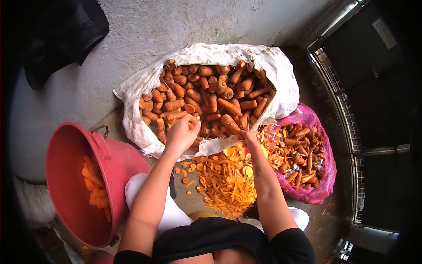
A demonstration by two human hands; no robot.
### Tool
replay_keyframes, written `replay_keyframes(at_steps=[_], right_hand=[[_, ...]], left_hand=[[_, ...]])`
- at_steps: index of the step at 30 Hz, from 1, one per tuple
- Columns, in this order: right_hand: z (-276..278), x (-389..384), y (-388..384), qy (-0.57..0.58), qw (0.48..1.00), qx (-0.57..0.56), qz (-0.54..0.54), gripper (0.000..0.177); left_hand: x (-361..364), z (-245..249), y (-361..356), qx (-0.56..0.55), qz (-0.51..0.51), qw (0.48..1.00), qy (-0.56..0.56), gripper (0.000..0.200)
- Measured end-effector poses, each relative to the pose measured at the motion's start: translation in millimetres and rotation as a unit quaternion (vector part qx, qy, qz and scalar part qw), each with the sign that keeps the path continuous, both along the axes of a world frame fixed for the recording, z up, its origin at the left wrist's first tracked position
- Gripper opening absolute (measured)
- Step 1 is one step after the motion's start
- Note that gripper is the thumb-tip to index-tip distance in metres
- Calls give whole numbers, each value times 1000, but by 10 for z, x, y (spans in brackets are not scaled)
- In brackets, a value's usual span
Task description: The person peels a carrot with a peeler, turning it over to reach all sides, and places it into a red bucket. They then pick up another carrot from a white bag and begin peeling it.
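Over the near edge of the white sack (281,75), my left hand (182,133) is closed with its fingertips pinched together. What it holds, if anything, I cannot make out. Unpeeled carrots (206,94) fill the sack's torn opening just beyond it. My right hand (250,140) is wrapped round a red-handled tool (247,128), mostly hidden by the hand. A thick carrot (229,123) lies right beside those fingers, its narrow end toward them. Below the hands, orange peelings and cut carrot ends (226,185) form a heap on the floor.
At the left a red bucket (127,154) leans with its mouth toward me, peeled carrots (94,182) inside. A pink mesh bag (327,185) of carrots and scraps stands at the right. Behind it runs a metal grille (336,88); a rough wall (145,26) rises at the back.
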State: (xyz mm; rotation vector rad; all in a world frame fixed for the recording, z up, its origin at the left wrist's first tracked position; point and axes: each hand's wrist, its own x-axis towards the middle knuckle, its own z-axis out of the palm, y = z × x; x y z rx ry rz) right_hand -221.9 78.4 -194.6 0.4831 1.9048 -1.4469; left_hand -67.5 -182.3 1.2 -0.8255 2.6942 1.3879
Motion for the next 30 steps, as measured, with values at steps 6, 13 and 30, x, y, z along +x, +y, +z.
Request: replay_keyframes(at_steps=[6,13,30], right_hand=[[826,265,538,85,989,-63,106,32],[2127,869,651,117,959,-121,228,36],[1383,1713,830,321,940,-106,47,40]], left_hand=[[6,-16,130,-128,-86,987,50,29],[73,8,973,-348,-375,849,131,90],[73,-206,1122,-248,-318,913,63,38]])
